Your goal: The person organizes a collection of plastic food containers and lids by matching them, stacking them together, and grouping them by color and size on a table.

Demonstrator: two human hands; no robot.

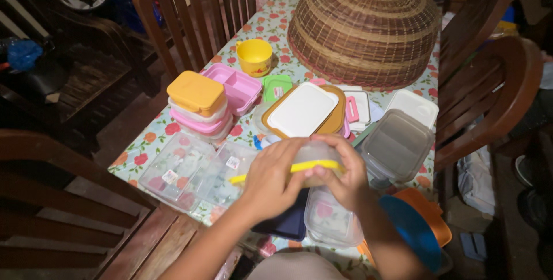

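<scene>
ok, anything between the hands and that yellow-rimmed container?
Nothing visible. Both the left hand and right hand already rest directly on the clear yellow-rimmed container, held above the other plastic boxes on the flowered tablecloth.

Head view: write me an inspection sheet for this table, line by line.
Surface: table under a floral cloth, crowded.
Job's things: clear container with a yellow rim, held over the near edge.
Clutter: stack of boxes with an orange lid, yellow cup, woven food cover, white lid, grey-lidded box, clear boxes.
Hands: left hand and right hand both grip the container, fingers on its rim.
Cables: nothing seen.
Surroundings: wooden chairs around the table.
</scene>
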